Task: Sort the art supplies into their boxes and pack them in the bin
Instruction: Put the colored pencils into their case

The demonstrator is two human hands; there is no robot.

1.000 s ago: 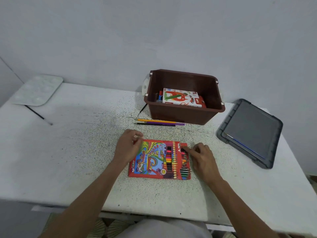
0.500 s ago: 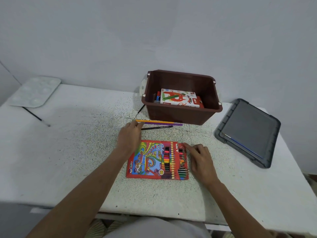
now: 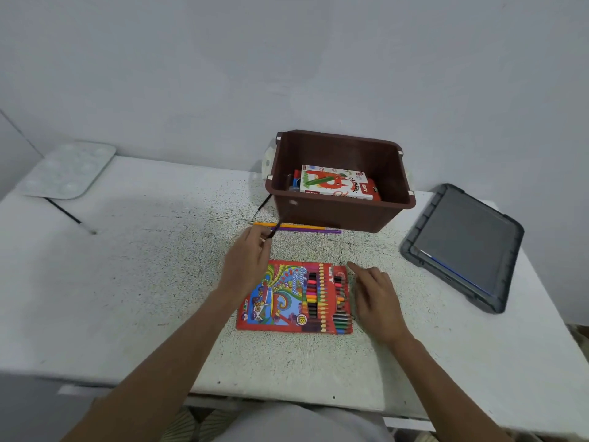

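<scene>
Change is mostly at my left hand (image 3: 247,260). Half a second ago it reached flat toward the black pencil (image 3: 278,225), which lay on the table (image 3: 143,282) beside the purple one. Now it pinches that pencil between thumb and fingers, the far end tilted up in front of the brown bin (image 3: 341,216). My right hand (image 3: 376,298) changed too. Before, its fingers were curled on the open end of the colour pencil box (image 3: 287,298); now they are loose and nearly straight, holding nothing, just beside the box's right edge. The box itself has not moved and lies flat between my hands.

The raised pencil is blurred, so I cannot tell which end is the tip, and my fingers hide its lower part. I also cannot tell whether my right index finger touches the box corner. Inside the bin the oil pastels box (image 3: 334,185) covers other things — only small pieces of them show at its left.

The orange pencil (image 3: 287,224) and the purple pencil (image 3: 312,230) lie side by side just before the bin's front wall. The grey lid (image 3: 462,247) sits near the table's right edge. The palette (image 3: 67,169) is at the far left corner with a thin black brush (image 3: 63,212) beside it. A broad stretch of speckled tabletop lies between them and my left arm.
</scene>
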